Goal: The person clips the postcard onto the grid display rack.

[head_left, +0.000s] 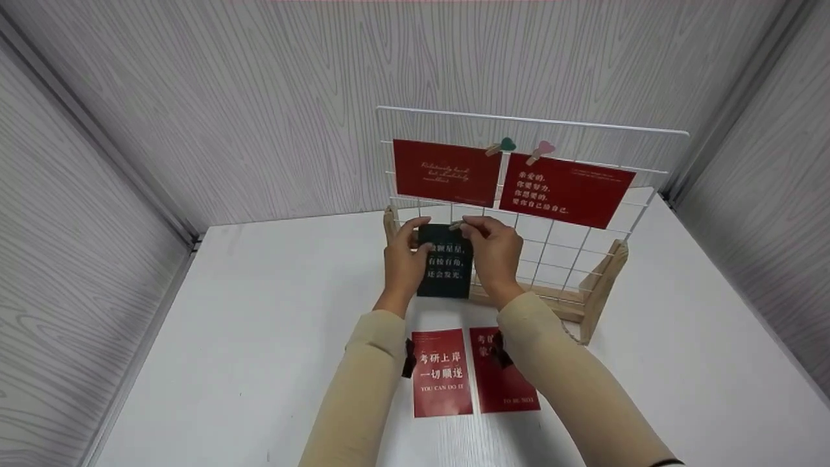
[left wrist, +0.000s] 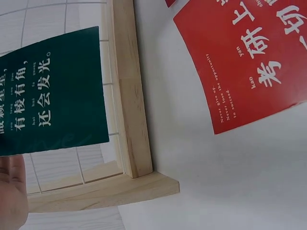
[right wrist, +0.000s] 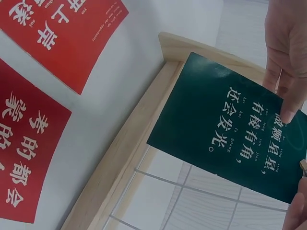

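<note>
A dark green card (head_left: 443,287) with white lettering is held upright in front of a white wire grid (head_left: 551,250). My left hand (head_left: 403,264) pinches its left edge, the thumb lying over the printed face, as the right wrist view also shows. At the card's top edge my right hand (head_left: 499,257) pinches a small wooden clothespin (head_left: 456,226); its tip overlaps the card there. Higher on the grid hang two red cards, the left one (head_left: 441,185) beside a clothespin with a green heart (head_left: 508,144), the right one (head_left: 574,191) under one with a pink heart (head_left: 545,148).
Wooden feet (head_left: 600,292) carry the grid on the white table (head_left: 272,324). Two more red cards, a left one (head_left: 442,403) and a right one (head_left: 502,389), lie flat side by side under my forearms. Grey wood-grain panels (head_left: 259,97) enclose the table at the back and sides.
</note>
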`<action>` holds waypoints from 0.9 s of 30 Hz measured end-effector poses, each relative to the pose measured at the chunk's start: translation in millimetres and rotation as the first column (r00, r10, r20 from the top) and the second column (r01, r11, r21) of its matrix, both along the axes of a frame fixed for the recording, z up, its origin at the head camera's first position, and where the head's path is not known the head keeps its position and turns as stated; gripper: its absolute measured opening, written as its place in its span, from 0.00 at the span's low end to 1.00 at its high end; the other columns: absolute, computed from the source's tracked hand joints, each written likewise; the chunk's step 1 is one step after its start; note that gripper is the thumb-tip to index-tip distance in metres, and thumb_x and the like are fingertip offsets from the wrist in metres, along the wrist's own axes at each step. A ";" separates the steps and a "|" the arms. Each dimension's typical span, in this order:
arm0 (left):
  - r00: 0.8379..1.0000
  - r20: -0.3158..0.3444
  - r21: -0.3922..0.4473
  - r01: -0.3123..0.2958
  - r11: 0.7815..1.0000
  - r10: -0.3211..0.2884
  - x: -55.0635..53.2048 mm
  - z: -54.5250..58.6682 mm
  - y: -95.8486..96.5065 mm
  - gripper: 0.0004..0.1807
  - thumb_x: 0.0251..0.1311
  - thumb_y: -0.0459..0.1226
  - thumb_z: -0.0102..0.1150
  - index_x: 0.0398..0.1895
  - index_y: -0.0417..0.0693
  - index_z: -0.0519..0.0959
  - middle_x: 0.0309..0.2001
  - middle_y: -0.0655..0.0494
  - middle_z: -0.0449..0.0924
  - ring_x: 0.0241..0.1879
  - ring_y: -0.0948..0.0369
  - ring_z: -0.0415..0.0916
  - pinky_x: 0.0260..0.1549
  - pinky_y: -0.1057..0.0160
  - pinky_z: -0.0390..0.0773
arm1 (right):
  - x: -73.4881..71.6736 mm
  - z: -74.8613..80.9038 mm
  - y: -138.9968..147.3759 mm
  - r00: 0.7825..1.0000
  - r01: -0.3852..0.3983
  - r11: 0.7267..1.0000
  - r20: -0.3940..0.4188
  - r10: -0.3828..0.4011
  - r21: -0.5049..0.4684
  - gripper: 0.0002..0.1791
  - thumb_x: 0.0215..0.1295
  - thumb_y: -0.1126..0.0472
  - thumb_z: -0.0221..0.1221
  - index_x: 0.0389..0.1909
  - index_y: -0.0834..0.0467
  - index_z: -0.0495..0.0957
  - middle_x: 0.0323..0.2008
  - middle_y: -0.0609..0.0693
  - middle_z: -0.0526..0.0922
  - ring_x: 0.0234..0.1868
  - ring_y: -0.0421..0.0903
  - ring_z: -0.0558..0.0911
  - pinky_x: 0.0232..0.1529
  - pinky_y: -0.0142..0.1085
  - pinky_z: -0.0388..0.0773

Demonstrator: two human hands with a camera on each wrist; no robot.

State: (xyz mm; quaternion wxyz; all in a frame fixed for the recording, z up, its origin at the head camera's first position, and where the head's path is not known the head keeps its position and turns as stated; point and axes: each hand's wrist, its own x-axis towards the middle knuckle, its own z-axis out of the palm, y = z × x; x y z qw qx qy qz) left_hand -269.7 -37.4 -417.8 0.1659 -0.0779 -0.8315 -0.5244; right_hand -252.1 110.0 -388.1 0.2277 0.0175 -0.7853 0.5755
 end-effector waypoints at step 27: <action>0.997 -0.072 0.054 -0.015 0.998 0.019 -6.7 -5.8 6.8 0.18 0.59 0.23 0.57 0.50 0.46 0.77 0.38 0.51 0.77 0.38 0.60 0.74 0.42 0.61 0.76 | -7.0 6.4 -1.1 0.999 -0.004 0.950 0.042 -0.009 0.313 0.08 0.64 0.64 0.61 0.42 0.57 0.85 0.37 0.48 0.86 0.34 0.39 0.83 0.35 0.31 0.79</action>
